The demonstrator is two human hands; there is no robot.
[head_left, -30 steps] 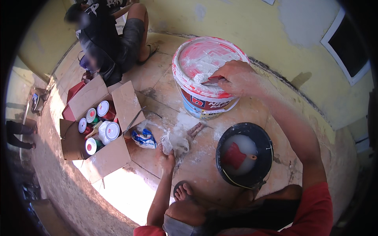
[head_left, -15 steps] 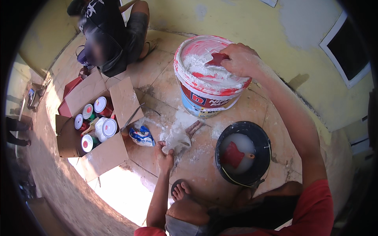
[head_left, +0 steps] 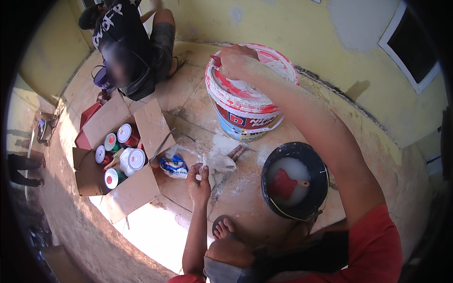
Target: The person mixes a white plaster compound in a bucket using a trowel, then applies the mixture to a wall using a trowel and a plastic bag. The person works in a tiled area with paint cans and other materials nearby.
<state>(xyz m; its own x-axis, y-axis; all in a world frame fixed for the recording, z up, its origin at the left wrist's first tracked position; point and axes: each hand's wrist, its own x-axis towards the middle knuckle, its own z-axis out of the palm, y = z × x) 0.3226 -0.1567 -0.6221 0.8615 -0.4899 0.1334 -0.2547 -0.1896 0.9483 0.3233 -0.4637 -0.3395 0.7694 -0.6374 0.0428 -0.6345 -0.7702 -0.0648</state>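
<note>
Cardboard box (head_left: pixel 133 194), flaps spread, holds a cluster of cans (head_left: pixel 137 159) with white lids, some bearing round red marks. To its right stands a paint pail (head_left: pixel 243 122), its label printed with pale lettering on dark red above a blue band, its red rim smeared with white paste (head_left: pixel 232 97). Nearer the person, a black bucket (head_left: pixel 319 177) contains cloudy liquid (head_left: pixel 297 168) and a red scraper (head_left: pixel 283 184). The left hand (head_left: pixel 198 184) pinches a translucent plastic bag (head_left: pixel 222 163), beside a blue-and-white printed packet (head_left: pixel 174 167) on the floor. The right hand (head_left: pixel 236 62) grips a small red tool (head_left: pixel 215 60) at the left edge of the pail's top.
</note>
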